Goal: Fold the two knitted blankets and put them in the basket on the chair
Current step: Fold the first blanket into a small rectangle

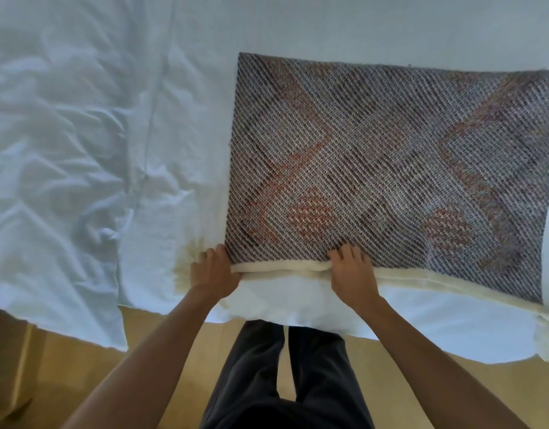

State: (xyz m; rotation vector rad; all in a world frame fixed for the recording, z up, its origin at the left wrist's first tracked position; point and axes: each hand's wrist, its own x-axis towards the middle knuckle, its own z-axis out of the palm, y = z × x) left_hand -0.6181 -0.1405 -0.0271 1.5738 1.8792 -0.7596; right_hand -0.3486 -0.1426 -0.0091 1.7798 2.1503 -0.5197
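From the head camera, a grey-and-red knitted blanket (390, 168) is lying flat on a white bedsheet (81, 150), its cream border (282, 267) running along the near edge. The left hand (213, 270) is closing on the near-left corner, fingers curled round the border. The right hand (352, 274) is gripping the same border further right, fingers pressing on the knit. A cream tassel (186, 264) is lying just beside the left hand.
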